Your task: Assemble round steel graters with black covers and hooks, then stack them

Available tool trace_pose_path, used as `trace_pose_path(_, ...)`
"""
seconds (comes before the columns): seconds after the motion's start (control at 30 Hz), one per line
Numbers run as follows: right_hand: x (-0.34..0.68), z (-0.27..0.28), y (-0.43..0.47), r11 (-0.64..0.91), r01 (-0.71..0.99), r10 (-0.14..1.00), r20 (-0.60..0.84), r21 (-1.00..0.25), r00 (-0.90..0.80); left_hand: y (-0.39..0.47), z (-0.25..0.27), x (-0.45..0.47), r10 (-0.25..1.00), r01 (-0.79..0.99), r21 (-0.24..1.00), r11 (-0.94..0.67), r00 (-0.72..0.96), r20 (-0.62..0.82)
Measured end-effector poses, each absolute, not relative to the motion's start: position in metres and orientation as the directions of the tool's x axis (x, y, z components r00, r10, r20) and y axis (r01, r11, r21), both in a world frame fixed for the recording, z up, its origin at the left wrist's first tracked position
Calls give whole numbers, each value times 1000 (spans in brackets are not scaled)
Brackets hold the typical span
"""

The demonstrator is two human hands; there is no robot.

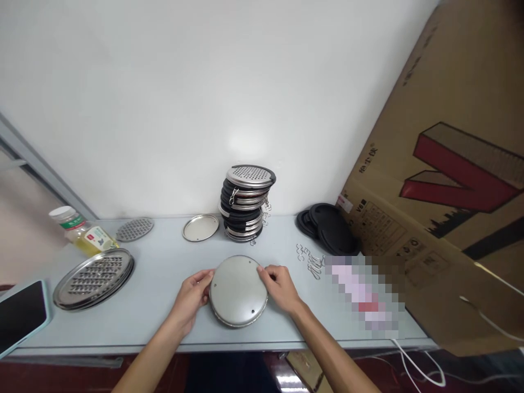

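A round metal disc (239, 289), smooth on top with small holes near its rim, is held just above the front of the table. My left hand (196, 292) grips its left edge, fingers curled beneath. On the upper right edge, my right hand (279, 284) has its thumb on the top face and its fingers folded under. Behind it stands a tall stack of metal discs and black rings (245, 204), topped by a perforated plate, with wire clips hanging from it. Left of the stack lies a shallow round metal plate (200, 227).
At left are stacked grater plates (96, 278), a single grater disc (135, 229), a bottle of yellow liquid (84, 232) and a phone (22, 316). Rightward lie metal clips (313, 265), black round pieces (327, 226), a blurred-out item (364, 297) and a large cardboard box (442, 218).
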State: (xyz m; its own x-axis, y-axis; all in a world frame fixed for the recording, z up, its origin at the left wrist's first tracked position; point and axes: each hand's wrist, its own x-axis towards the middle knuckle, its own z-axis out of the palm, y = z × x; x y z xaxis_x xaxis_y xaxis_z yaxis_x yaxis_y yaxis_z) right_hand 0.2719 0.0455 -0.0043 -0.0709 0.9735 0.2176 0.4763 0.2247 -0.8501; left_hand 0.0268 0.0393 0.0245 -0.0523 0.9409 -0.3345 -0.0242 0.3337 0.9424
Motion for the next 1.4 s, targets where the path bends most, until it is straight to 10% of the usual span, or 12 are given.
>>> trace_pose_path(0.3, 265, 4, 42, 226, 673, 964, 260, -704, -52, 28, 18, 18, 999, 653, 756, -32, 19, 26)
trace_pose_path(1.4, 263, 5, 41, 178, 787, 978, 198, -591, -73, 58, 17, 47, 986, 793, 588, -158, 100, 131)
